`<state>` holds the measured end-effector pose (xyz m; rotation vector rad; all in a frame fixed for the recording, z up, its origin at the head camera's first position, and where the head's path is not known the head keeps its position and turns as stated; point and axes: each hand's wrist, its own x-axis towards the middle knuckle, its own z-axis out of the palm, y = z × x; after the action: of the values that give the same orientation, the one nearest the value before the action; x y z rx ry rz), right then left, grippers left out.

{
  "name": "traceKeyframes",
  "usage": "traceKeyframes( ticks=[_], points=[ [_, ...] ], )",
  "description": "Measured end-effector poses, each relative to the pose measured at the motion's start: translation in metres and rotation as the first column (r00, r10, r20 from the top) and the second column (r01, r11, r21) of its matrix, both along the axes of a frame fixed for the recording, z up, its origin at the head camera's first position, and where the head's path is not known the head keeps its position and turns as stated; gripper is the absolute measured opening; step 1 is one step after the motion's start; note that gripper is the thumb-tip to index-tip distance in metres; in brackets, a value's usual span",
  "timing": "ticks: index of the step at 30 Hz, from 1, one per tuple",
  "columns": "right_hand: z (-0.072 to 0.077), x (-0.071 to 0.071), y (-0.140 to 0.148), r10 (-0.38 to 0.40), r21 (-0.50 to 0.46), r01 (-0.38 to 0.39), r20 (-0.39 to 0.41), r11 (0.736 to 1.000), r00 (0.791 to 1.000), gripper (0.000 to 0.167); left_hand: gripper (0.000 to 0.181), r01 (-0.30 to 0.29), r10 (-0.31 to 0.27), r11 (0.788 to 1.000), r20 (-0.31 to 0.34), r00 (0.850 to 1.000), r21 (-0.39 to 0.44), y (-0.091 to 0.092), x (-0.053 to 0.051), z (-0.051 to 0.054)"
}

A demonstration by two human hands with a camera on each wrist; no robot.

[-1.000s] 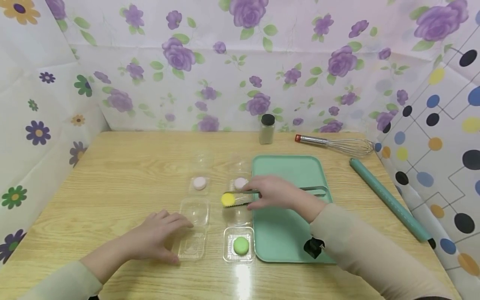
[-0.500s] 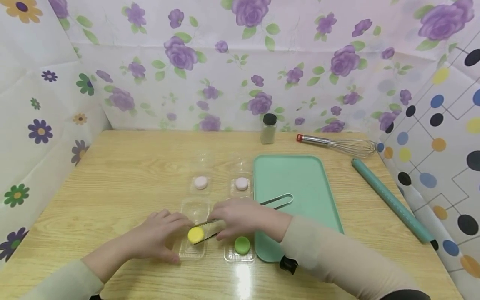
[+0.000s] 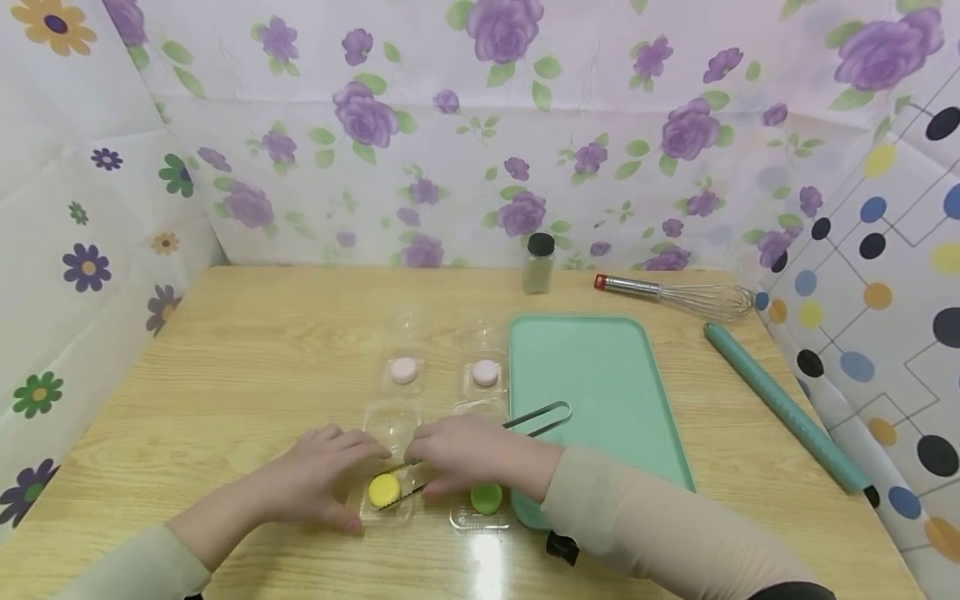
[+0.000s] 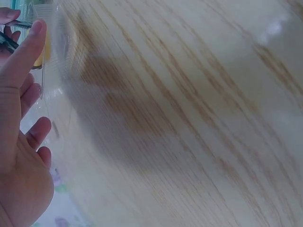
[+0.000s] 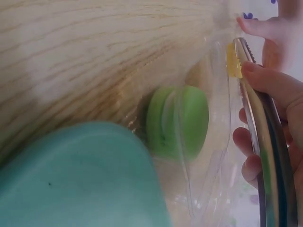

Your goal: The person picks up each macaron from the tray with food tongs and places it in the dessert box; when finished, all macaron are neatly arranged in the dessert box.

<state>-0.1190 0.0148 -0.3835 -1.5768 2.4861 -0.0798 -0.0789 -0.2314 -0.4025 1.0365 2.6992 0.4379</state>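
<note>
The right hand (image 3: 461, 450) curls its fingers round slim silver metal tongs (image 3: 551, 407), whose serrated tips, parted about the macaron's width, flank a smooth, bright yellow, round macaron (image 3: 385, 491) in a clear plastic box (image 3: 401, 520); whether they pinch it I cannot tell. Just left of this grip, the left hand (image 3: 315, 471) spreads relaxed fingers, holding nothing. A round green macaron (image 3: 486, 498) sits right of the tong tips, and two pale pink round macarons (image 3: 403, 370) lie beyond the grip.

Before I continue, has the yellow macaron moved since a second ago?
Yes: the yellow macaron has moved left, away from the teal tray, and lower in the head view.
</note>
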Motion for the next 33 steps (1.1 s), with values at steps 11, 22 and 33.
traceKeyframes(
  ticks=[11, 22, 33],
  points=[
    [0.001, 0.003, -0.005, -0.029, 0.038, 0.029, 0.007, 0.999, 1.0, 0.043, 0.078, 0.003, -0.003, 1.0, -0.02, 1.0, 0.007, -0.001, 0.0, -0.002],
    [0.002, 0.001, 0.0, -0.035, 0.037, 0.034, 0.021, 0.999, 0.999, 0.043, 0.078, -0.003, 0.003, 1.0, -0.01, 1.0, 0.0, -0.001, -0.001, -0.002],
    [0.011, -0.011, 0.034, -0.143, -0.078, 0.157, 0.161, 0.984, 0.977, 0.049, 0.079, 0.006, -0.006, 1.0, -0.017, 1.0, -0.013, 0.001, 0.001, 0.003]
  ],
)
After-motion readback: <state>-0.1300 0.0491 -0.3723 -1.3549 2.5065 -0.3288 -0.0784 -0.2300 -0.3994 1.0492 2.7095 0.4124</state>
